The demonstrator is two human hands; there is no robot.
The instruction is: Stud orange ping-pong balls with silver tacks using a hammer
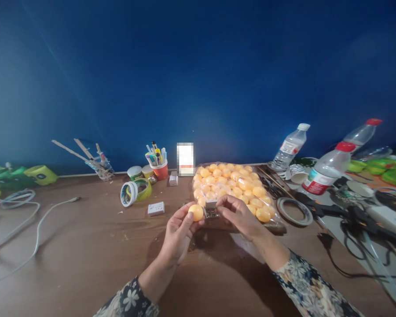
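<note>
My left hand (pixel 177 232) is closed around an orange ping-pong ball (pixel 196 213), thumb in front and fingers behind it. Just right of the ball is a small open box (pixel 211 213) with tiny dark metal pieces inside; they are too small to name. My right hand (pixel 242 218) is at the box's right edge, its thumb and fingers pinched together. Whatever is between those fingertips cannot be made out. Behind both hands lies a clear plastic bag (pixel 222 180) full of similar orange balls, partly covered by my right hand.
To the left are a small white box (pixel 156 208), tape rolls (pixel 128 194) and a cup of pens (pixel 159 169). On the right stand plastic bottles (pixel 289 149), near a grey tape roll (pixel 294 211) and black cables (pixel 336 264). A white cable (pixel 38 233) crosses the table's left side.
</note>
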